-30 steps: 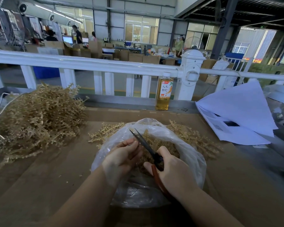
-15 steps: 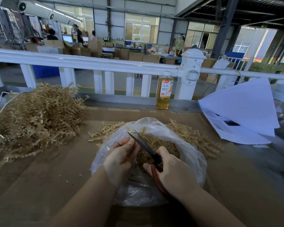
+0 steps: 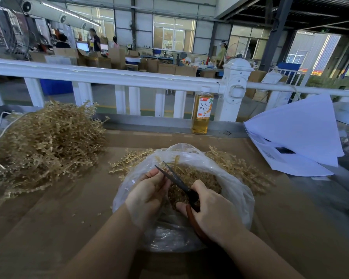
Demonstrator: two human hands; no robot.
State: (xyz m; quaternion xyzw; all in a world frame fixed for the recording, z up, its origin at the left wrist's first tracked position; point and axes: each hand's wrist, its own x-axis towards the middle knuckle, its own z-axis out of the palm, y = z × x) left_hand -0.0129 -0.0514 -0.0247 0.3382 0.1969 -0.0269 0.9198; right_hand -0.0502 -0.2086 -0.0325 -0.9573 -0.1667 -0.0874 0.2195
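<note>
Trimming is judged well short of half done. On the cardboard-covered table (image 3: 48, 228) a big untrimmed pile (image 3: 42, 146) of tan, branchy plastic sprigs is left at 9 to 10 o'clock of the bag. The clear plastic bag (image 3: 236, 198), at centre, is only shallowly filled with cut bits (image 3: 201, 178). A smaller heap (image 3: 238, 168) is spread behind it from 11 to 2 o'clock. The right hand (image 3: 212, 214) is curled tightly round the red-brown handles of the scissors (image 3: 175, 180), and the dark blades are parted in a narrow V pointing to 11 o'clock over the bag. The left hand (image 3: 147, 196) is curled in a pinch at the blades, presumably on a sprig hidden by the fingers.
</note>
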